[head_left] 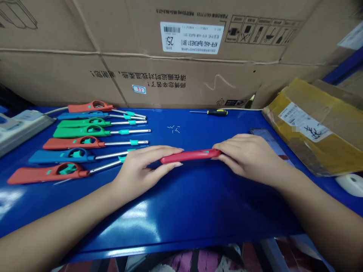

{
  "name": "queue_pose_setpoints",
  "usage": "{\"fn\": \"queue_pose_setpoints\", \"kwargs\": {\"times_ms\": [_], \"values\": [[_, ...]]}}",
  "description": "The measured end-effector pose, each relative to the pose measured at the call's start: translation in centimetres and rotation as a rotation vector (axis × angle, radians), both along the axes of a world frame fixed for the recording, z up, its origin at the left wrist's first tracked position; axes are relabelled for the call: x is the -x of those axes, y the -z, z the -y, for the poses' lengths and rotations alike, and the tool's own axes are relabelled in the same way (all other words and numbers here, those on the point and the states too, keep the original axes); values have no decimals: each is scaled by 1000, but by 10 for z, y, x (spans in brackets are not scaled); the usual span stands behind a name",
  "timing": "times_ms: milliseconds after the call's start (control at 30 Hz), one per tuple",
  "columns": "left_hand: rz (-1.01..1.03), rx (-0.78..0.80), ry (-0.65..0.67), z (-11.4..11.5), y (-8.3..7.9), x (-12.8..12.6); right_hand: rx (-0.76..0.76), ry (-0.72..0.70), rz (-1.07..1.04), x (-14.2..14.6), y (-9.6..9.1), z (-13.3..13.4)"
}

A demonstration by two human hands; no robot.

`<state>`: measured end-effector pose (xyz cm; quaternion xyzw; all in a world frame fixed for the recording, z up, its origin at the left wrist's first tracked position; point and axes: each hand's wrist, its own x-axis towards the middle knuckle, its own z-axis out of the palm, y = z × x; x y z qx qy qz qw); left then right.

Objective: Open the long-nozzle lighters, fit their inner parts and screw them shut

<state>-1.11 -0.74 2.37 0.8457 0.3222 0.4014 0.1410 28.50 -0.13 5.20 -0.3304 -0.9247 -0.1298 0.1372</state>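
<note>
A red lighter body [188, 155] is held edge-on above the blue table, a small green part showing on its upper edge. My left hand [147, 162] pinches its left end between thumb and fingers. Its right end sits in the fingertips of my right hand [246, 155], and no metal tube shows on it. To the left lie several long-nosed lighters in orange, blue and green, among them a near orange lighter [48, 173] and a green lighter [79, 131]. Their tubes point right, with turquoise pieces on them.
Small pale pins [174, 129] lie beyond my hands, with a screwdriver [217, 112] behind them. A large cardboard box [113, 81] closes off the back. On the right are a phone [268, 141], a taped parcel [320, 117] and a white mouse [351, 184]; on the left, a power strip [22, 126].
</note>
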Motion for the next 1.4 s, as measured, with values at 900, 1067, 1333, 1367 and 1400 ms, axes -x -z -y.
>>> {"fn": "queue_pose_setpoints", "kwargs": {"times_ms": [900,1067,1333,1367,1400], "values": [[417,600,-3,-8,-2,-7,242,102,-104,8,8,0],[492,741,-22,-6,2,-8,145,65,-74,8,8,-1],[539,866,23,-5,13,-10,313,128,-147,12,9,2],[524,859,28,-4,14,-10,348,136,-166,13,10,2],[503,847,29,-3,14,-11,380,141,-188,14,11,3]]}}
